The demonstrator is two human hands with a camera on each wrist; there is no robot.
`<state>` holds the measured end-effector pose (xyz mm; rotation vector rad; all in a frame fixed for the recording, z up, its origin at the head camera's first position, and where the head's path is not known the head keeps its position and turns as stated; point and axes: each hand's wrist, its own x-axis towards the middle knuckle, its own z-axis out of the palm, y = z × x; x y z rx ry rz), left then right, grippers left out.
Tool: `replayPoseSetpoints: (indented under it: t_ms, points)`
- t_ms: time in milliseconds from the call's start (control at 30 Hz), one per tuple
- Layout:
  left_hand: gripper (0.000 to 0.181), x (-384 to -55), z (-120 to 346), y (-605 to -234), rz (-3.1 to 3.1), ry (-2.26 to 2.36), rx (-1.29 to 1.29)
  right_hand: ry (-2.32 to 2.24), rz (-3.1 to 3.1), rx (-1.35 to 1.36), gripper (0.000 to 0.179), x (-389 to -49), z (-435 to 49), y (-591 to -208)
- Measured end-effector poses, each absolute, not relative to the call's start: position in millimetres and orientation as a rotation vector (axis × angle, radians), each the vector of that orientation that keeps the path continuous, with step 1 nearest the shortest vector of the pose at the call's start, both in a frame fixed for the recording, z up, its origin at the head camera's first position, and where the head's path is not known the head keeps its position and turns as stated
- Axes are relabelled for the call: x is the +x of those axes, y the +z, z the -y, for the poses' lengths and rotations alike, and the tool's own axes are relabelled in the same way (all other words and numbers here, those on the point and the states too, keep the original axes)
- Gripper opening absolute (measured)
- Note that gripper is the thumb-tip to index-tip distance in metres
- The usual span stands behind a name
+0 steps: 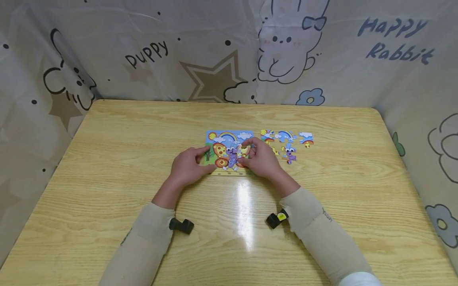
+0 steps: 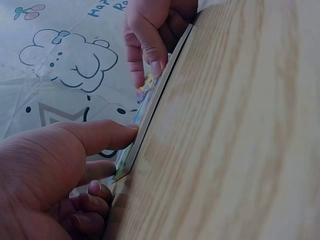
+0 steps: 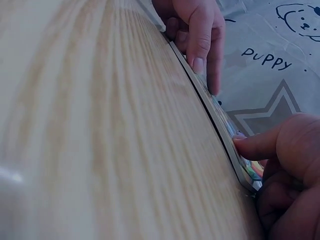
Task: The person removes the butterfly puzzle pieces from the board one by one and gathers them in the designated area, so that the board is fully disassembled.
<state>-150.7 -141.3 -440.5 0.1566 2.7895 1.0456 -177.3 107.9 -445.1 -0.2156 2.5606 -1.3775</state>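
A puzzle board (image 1: 229, 172) with a butterfly, sun and rainbow picture lies flat on the table. My left hand (image 1: 189, 166) rests at its left side, thumb and index finger stretched onto the board. In the left wrist view the other fingers of that hand (image 2: 55, 165) are curled beneath. Over the board's right part, my right hand (image 1: 262, 159) pinches a small puzzle piece (image 2: 148, 84) with yellow and orange on it between thumb and index finger. The right thumb (image 3: 255, 146) reaches in over the board's near edge. Part of the right wing picture is hidden by this hand.
Several loose puzzle pieces lie right of the board, among them a rainbow piece (image 1: 285, 135), a cloud piece (image 1: 306, 138) and a purple butterfly-body piece (image 1: 290, 153). The wooden table (image 1: 125, 131) ends at the back against a printed cloth (image 1: 214, 47).
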Motion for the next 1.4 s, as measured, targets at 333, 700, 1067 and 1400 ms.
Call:
replayPoseSetpoints:
  t_ms: [333,700,1067,1400]
  points:
    - [0.068,-149.9,140.9,-439.2,-2.788,1.039,0.154,-1.414,-2.550,-0.213,0.044,-176.4,-108.8,-446.1]
    - [0.067,-149.2,141.6,-438.2,-2.790,1.052,0.157,-1.469,-2.538,-0.301,0.042,-176.4,-110.5,-446.3]
    - [0.068,-149.2,141.5,-438.2,-2.783,1.049,0.153,-1.356,-2.587,-0.201,0.056,-176.8,-110.6,-445.9]
    - [0.068,-148.7,141.3,-437.8,-2.778,1.053,0.152,-1.356,-2.603,-0.252,0.042,-176.8,-110.1,-447.0]
